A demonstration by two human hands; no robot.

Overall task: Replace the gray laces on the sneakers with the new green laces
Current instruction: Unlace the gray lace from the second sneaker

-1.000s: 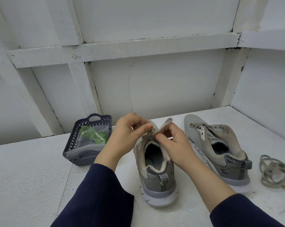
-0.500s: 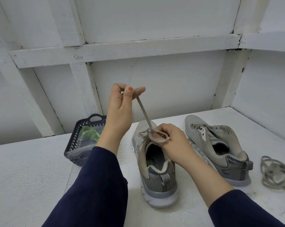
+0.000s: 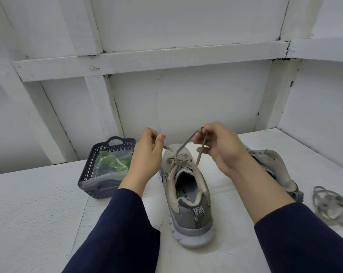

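A gray sneaker (image 3: 188,201) stands heel toward me in the middle of the white table, its gray lace (image 3: 181,149) still threaded in the front eyelets. My left hand (image 3: 147,154) pinches one lace end just left of the toe. My right hand (image 3: 220,148) pinches the other strand above and right of the toe, with a loose end hanging below its fingers. The second sneaker (image 3: 273,166) lies behind my right forearm, without a lace as far as I can see. A removed gray lace (image 3: 332,207) lies coiled at the right. Green laces (image 3: 111,162) sit bagged in the basket.
A dark plastic basket (image 3: 96,186) stands left of the sneaker, near the back wall. White walls with beams close the table at the back and on the right. Bare white tabletop (image 3: 34,213) stretches to the left.
My left hand came down from high above the shoe to the toe's left side. My right hand rose off the sneaker's tongue and now holds a strand up, crossing the lace over the toe.
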